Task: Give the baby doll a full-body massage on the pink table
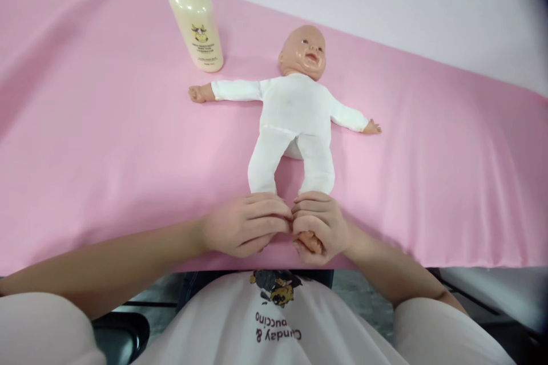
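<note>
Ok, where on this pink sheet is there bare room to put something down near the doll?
Bare sheet lies left of the doll, below the bottle, and to the right beyond its outstretched arm. It is crowded at the near edge, where the left hand and right hand wrap the doll's feet.

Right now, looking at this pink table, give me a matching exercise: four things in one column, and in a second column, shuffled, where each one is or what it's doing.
Things:
1. lotion bottle
2. doll
3. left hand
4. right hand

Places or states:
A. lies face up on the pink cloth, arms spread
B. wrapped around the doll's foot on the right side of the picture
C. stands upright near the far edge, beside the doll's outstretched arm
D. closed over the end of the doll's leg on the left side of the picture

Pairs: 1-C, 2-A, 3-D, 4-B
</note>
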Available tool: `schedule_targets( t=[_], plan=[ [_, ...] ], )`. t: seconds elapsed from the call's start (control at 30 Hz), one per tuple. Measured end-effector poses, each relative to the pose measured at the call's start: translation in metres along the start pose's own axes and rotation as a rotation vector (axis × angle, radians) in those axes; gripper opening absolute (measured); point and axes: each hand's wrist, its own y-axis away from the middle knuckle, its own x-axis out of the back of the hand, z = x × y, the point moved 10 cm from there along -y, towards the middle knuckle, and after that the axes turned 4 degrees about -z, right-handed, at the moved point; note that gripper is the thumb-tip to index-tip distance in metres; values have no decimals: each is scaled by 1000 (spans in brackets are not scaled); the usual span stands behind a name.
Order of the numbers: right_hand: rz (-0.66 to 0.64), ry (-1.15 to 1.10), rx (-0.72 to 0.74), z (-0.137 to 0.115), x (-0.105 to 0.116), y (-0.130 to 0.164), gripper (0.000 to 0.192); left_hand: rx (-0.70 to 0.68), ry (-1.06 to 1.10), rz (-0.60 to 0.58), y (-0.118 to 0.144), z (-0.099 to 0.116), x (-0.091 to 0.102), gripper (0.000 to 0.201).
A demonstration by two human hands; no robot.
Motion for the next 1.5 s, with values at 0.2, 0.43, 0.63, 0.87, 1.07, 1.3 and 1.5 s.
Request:
schedule_targets(
  t=[0.2,0.43,0.63,0.87,1.07,1.3,1.5],
  plan=[
    [-77,135,34,-3,-11,-2,19,53,-11,53,-1,-5,7,21],
    [-42,113,5,0,-10,2,23,43,-2,39,0,-5,3,24],
    [-35,82,-4,0,-7,0,22,39,0,30,1,-5,2,26],
    [-20,67,18,-2,-5,1,25,27,-4,26,1,-4,2,28],
    [-43,56,8,-1,-6,1,26,17,-5,32,0,-3,2,28],
    [-45,53,2,-1,-6,0,27,30,-3,20,0,-4,1,28],
    [-60,43,-4,-1,-7,1,23,31,13,19,1,-4,1,27]
  ],
)
